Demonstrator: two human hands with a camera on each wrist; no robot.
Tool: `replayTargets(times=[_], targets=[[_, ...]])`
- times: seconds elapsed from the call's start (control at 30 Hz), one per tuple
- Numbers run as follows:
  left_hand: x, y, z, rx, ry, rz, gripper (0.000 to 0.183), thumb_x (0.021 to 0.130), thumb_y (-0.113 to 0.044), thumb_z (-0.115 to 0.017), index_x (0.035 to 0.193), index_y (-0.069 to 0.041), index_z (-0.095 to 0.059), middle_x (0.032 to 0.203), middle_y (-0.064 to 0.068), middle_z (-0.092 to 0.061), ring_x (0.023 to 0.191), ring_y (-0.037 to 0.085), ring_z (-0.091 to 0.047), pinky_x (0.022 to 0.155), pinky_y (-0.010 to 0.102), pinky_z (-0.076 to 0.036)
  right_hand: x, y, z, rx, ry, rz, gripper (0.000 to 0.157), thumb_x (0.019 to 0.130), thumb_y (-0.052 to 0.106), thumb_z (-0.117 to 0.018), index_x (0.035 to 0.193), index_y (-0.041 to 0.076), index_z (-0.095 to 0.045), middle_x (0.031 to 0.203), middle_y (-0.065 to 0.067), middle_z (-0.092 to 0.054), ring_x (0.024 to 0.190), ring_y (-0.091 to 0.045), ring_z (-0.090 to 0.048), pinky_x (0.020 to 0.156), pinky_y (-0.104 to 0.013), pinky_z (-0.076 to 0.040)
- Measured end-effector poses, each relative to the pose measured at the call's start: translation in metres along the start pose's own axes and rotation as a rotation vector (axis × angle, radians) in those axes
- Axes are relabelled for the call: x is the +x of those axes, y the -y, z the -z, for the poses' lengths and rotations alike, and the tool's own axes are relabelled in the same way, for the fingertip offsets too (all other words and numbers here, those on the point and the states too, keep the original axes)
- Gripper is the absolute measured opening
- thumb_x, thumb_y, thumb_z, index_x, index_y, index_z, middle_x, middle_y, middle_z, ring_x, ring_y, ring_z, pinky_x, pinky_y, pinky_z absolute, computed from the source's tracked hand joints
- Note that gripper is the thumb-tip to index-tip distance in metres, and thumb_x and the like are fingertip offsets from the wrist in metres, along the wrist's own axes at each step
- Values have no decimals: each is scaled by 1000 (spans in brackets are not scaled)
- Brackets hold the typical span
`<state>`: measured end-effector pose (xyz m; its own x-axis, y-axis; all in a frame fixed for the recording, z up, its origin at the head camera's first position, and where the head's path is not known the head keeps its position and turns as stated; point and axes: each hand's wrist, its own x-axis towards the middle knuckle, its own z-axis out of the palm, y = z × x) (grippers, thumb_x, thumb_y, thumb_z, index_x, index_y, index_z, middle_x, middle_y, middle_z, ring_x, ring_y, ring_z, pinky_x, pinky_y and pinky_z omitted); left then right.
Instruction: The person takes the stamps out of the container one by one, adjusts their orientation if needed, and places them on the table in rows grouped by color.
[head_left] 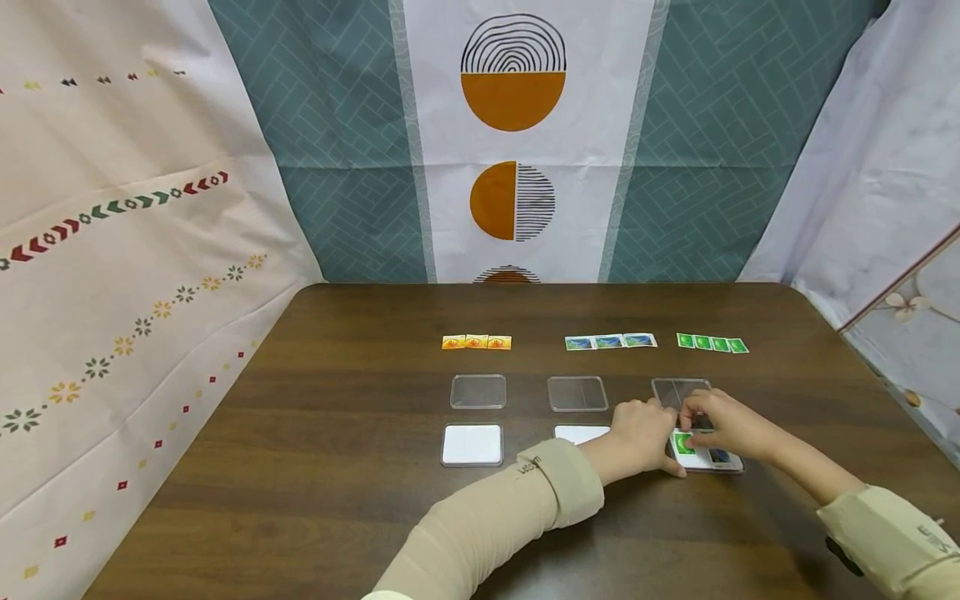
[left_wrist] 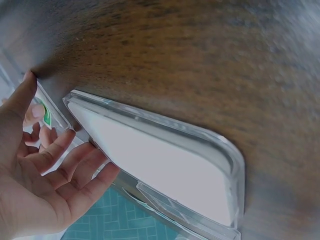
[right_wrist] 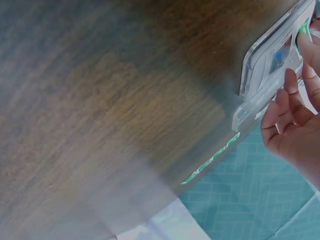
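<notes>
At the right of the table lies a clear plastic case with a white card in it. A green stamp is on the card's left part, and a dark picture stamp on its right. My right hand pinches the green stamp with thumb and index finger over the card. My left hand holds the case at its left end, thumb at the near corner and index finger at the far one. Behind the hands lies a clear lid, partly covered by fingers.
Two more cases with white cards lie to the left, one partly behind my left arm. Clear lids lie beyond them. Farther back are rows of orange stamps, blue stamps and green stamps.
</notes>
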<state>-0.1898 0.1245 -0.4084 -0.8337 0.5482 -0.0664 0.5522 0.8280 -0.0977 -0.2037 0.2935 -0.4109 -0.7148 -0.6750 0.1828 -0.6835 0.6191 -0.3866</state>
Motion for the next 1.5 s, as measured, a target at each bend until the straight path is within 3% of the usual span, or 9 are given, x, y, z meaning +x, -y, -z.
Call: replayTargets(times=[0.13, 0.53, 0.87, 1.17, 1.5], targets=[[-1, -3, 0, 2, -6, -3, 60, 61, -75, -67, 104, -33, -59, 95, -13, -60, 82, 4, -59, 58, 22, -45, -4, 2, -1, 1, -16, -22, 30, 67, 4, -80, 72, 16, -53, 75, 12, -50, 72, 3, -43, 62, -24, -41], [1, 0, -2, 12, -11, -11, 60, 62, -74, -67, 105, -33, -59, 93, -12, -60, 82, 5, -59, 57, 21, -45, -3, 8, 5, 106, 53, -182, 19, 77, 3, -72, 72, 14, -57, 70, 10, -50, 62, 4, -38, 54, -20, -36], [1, 0, -1, 26, -10, -8, 64, 62, -75, -66, 109, -32, -58, 95, -12, -60, 81, 4, -59, 58, 21, -46, -1, 8, 3, 121, 24, -172, 19, 75, -5, -70, 73, 10, -58, 67, 10, -52, 59, 6, -39, 51, -19, -37], [1, 1, 1, 6, -4, -12, 62, 63, -74, -66, 108, -32, -58, 96, -12, -60, 84, 4, -59, 59, 21, -46, 1, 7, 9, 198, 108, -164, 10, 80, 0, -70, 79, 6, -62, 68, 8, -57, 60, 5, -43, 53, -19, -41], [0, 2, 1, 13, 1, -22, 61, 64, -74, -64, 108, -32, -58, 96, -12, -59, 83, 4, -59, 59, 20, -46, -1, -1, 14, 300, 116, -54, 10, 80, -1, -69, 80, 6, -63, 69, 5, -59, 62, 5, -46, 53, -20, -43]])
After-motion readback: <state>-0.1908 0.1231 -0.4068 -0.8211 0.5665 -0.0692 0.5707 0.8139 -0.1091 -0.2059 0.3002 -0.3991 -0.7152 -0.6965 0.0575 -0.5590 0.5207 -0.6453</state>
